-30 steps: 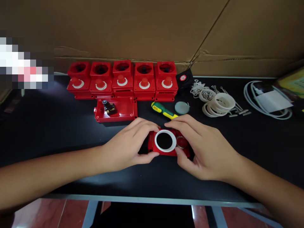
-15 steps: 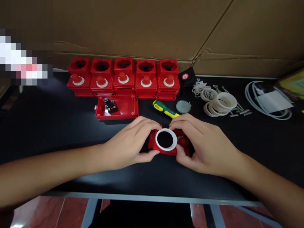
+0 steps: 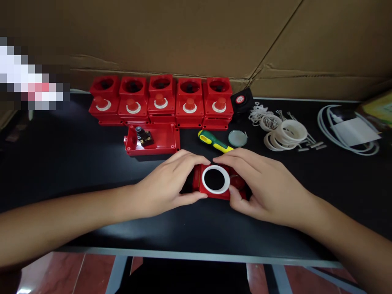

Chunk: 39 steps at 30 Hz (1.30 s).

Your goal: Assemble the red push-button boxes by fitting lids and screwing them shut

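A red plastic housing cover (image 3: 197, 178) lies on the black table between my hands. A white ring (image 3: 228, 178) sits on it, around a round black opening. My left hand (image 3: 162, 188) clasps the cover's left part, fingers at the far edge and thumb at the near edge. From the right, my right hand (image 3: 266, 188) curls over the cover, its thumb against the ring's right side and its index finger by the ring's far side. That hand partly hides the cover's right end. Just beyond my fingers lies a green and yellow screwdriver (image 3: 211, 140).
Behind my left hand stands an open red box (image 3: 163, 139) holding a small black switch part (image 3: 144, 137). Several assembled red units (image 3: 190, 107) line the back. To the right are a clear disc (image 3: 237, 138), white rings (image 3: 290, 132), small metal parts and a coiled white cable (image 3: 321, 122).
My right index finger has shifted slightly left along the ring's far side. The whole view has moved a little; the cover and ring stay between my hands.
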{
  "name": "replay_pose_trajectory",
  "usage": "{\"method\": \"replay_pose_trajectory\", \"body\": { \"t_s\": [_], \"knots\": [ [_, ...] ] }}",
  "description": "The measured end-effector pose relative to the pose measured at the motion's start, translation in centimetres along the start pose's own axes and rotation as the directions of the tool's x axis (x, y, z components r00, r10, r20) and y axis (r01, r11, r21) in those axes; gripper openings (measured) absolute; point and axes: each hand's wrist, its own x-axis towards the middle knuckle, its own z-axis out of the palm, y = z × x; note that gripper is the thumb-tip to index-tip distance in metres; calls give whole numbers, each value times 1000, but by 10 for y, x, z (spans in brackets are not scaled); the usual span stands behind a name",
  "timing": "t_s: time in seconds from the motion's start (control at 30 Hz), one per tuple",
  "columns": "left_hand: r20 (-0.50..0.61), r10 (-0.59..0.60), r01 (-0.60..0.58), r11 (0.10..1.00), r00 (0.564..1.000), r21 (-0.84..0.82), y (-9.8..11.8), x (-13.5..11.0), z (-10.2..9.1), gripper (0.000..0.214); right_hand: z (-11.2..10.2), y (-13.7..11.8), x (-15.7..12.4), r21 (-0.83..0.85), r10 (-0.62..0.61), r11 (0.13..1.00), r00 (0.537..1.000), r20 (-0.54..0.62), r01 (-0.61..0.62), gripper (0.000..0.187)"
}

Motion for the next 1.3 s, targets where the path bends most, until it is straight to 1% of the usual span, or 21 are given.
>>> {"method": "replay_pose_trajectory", "body": {
  "t_s": [0.17,0.3,0.57,0.63,0.73,0.8,1.1,1.3],
  "knots": [
    [-6,-25,25,1000,1000,-18,-2,-2,1,52,0,-1,1,12,-12,1000,1000,5,12,37],
    [0,-8,8,1000,1000,-19,-3,-2,1,54,1,-2,1,29,-29,999,1000,-10,29,34],
    [10,5,-5,1000,1000,-10,-1,-2,-1,54,3,-5,0,-14,22,1000,999,-27,-23,29],
    [6,13,-13,1000,1000,-4,-1,-2,-1,54,3,-6,0,-8,12,1000,1000,-27,-12,32],
    [5,16,-16,1000,1000,12,-2,-2,-1,54,3,-6,1,0,-21,1000,1000,-23,21,41],
    [10,14,-14,1000,1000,21,-1,-2,-1,53,2,-6,1,0,-30,1000,999,-19,30,42],
    [15,9,-9,1000,1000,13,1,0,-2,55,6,-6,0,-26,-42,999,998,-44,41,30],
    [13,-6,6,1000,1000,18,1,-1,-2,55,8,-8,-2,-6,6,1000,999,-36,-6,29]
  ]
}}
